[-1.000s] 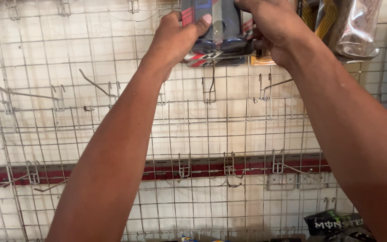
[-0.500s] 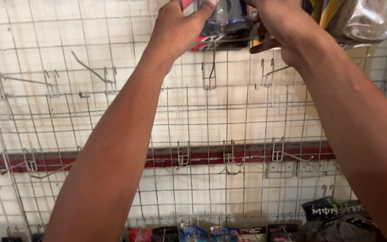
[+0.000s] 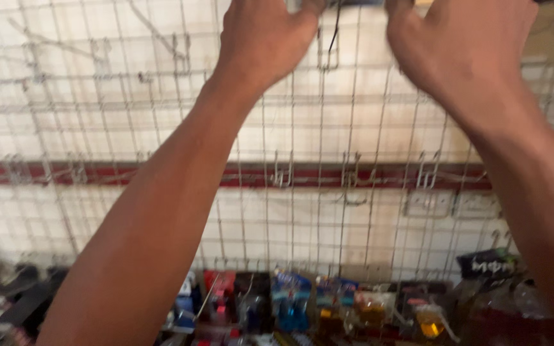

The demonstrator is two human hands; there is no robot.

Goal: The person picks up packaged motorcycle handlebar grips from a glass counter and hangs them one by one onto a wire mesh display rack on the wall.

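Wire grid panelling (image 3: 97, 128) is seen filling nearly the whole view, fixed flat in front of a pale wall, and a red band (image 3: 258, 174) is crossed by it from the left edge to the right edge at about mid-height. Small metal hooks (image 3: 352, 179) are clipped to the grid along that band, and more hooks are seen near the top left corner, though they are smeared by blur. Both forearms are raised from the bottom corners of the view towards the top edge of the grid. The left hand (image 3: 265, 38) is held at the top edge, left of centre, with its back turned to the camera; its fingers are cut off by the frame, so whether they are curled, spread or pinching cannot be told. The right hand (image 3: 466, 48) is held at the top edge, right of centre, well apart from the left, and its fingers are likewise out of view, so its state cannot be told either. Between the two hands, at the very top edge, only a thin dark sliver of a packet (image 3: 354, 2) is shown, and contact with either hand cannot be made out. Along the bottom edge of the grid a row of small coloured packets (image 3: 290, 301) is hung side by side, blurred, with a dark packet (image 3: 485, 264) set slightly higher near the bottom right corner.
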